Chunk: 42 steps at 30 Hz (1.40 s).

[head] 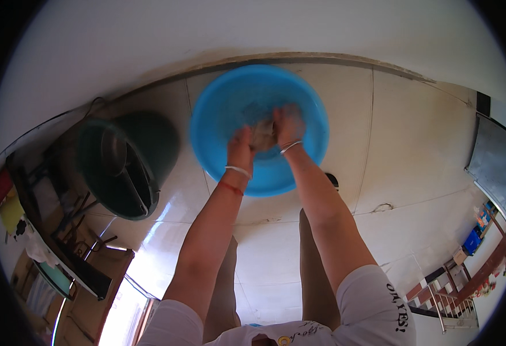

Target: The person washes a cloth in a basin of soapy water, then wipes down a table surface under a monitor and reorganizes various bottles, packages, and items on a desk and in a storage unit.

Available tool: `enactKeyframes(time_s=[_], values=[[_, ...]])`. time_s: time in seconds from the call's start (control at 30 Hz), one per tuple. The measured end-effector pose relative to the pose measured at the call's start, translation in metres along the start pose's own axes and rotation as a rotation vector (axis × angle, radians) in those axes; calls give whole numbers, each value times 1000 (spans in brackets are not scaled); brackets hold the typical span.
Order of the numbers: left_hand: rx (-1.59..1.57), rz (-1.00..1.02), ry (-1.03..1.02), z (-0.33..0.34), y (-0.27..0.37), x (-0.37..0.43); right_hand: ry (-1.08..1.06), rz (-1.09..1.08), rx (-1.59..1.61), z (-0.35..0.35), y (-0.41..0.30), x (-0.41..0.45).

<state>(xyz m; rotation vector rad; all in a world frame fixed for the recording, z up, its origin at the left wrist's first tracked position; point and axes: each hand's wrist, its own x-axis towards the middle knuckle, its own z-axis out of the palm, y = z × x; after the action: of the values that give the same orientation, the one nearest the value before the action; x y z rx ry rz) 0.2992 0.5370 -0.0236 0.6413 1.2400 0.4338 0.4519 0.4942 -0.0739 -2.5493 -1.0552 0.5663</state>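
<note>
A round blue plastic basin (270,188) stands on the floor in front of me, with water in it. Both hands reach down into it and are blurred by motion. Between them is a beige piece of cloth (264,135), wet-looking and bunched. My left hand (241,145), with a bangle and a red cord at the wrist, grips the cloth's left side. On its right side, my right hand (289,123) has hold of it too, fingers curled. A darker patch (255,109) shows beyond the cloth; whether it is fabric or shadow is unclear.
Left of the basin is a dark green plastic bucket (166,134) with objects inside. A white wall (253,30) runs close behind the basin. Pale floor tiles (408,129) extend right. A dark-edged table (63,264) stands far left, a staircase (447,298) at lower right.
</note>
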Motion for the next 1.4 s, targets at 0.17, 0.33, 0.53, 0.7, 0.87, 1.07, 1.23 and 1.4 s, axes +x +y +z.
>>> enactKeyframes(time_s=[0.17, 0.33, 0.53, 0.7, 0.87, 1.07, 1.23, 1.4], values=[[-177, -198, 339, -32, 3, 0, 96, -392, -217, 30, -3, -51], [701, 110, 187, -41, -40, 27, -462, -502, -149, 44, 15, -4], [-522, -331, -276, -43, -11, 35, -67, -333, 413, 9, -67, -77], [-429, -442, -152, -63, 12, 27, -87, -299, 619, -106, -143, -124], [-404, -172, 5, 19, -6, 16, -181, 306, 950, -9, -71, -42], [-527, -323, -605, -78, -5, 55, 329, -15, 787, -35, -142, -92], [-657, -433, -545, 13, 4, 15, -209, 326, 673, -33, -75, -25], [-190, -101, 29, -4, 23, 8, 69, 103, 45, -6, -14, 11]])
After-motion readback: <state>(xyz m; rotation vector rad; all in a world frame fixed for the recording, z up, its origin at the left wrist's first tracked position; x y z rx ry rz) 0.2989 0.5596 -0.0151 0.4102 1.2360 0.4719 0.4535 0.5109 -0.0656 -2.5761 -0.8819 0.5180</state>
